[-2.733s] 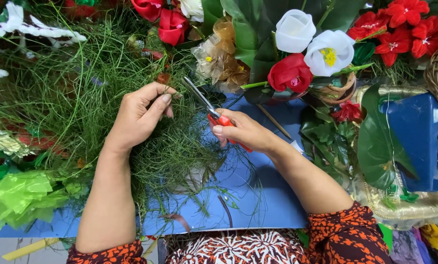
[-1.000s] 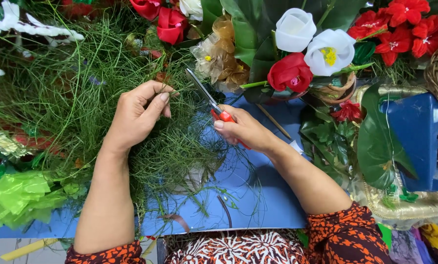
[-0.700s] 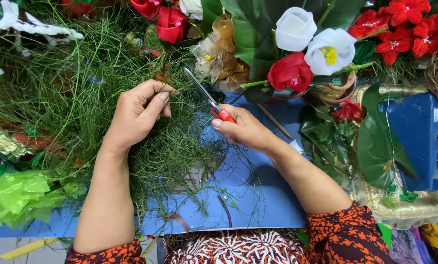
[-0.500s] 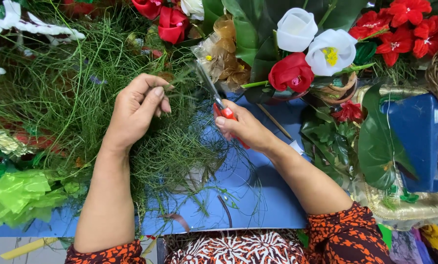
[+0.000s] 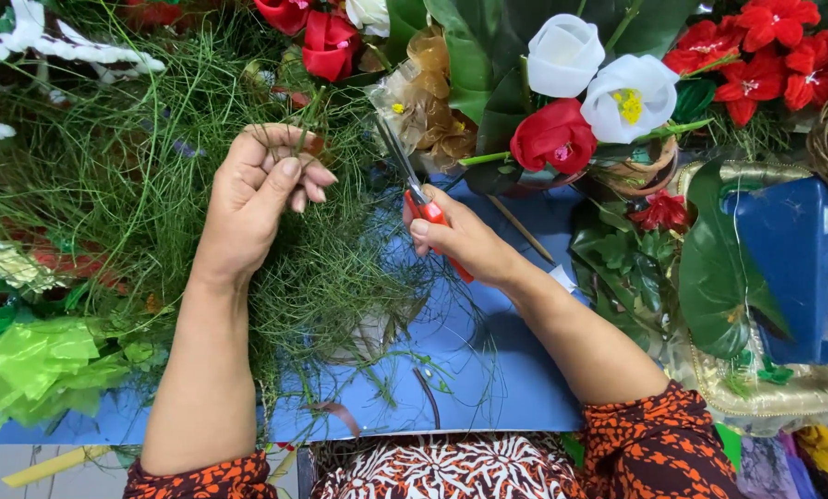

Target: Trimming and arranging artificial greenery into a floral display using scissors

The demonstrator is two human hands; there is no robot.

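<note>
A person seated at a blue work table (image 5: 488, 370) heaped with artificial flowers works over a mound of fine green grass-like sprigs (image 5: 137, 185). The left hand (image 5: 257, 199) is curled closed, fingertips pinching a small bunch of the thin green strands near the top of the pile, the thumb pressed against the fingers. The right hand (image 5: 460, 236) is wrapped around the red handles of a pair of scissors (image 5: 414, 189), whose narrow metal blades point up and to the left, toward the strands held by the other hand; the blades look nearly together, and whether they touch the greenery cannot be told. The scissors sit just right of the left hand, above the bare blue surface. Beyond the blades lie a crumpled amber cellophane wrap (image 5: 428, 102), a red rose (image 5: 554, 137) and two white lilies (image 5: 598, 74). Broad dark green leaves (image 5: 723, 259) spread at the right beside a blue box (image 5: 792, 259), and light green crinkled plastic (image 5: 44, 365) sits at the lower left. Both sleeves are orange with a dark pattern.
</note>
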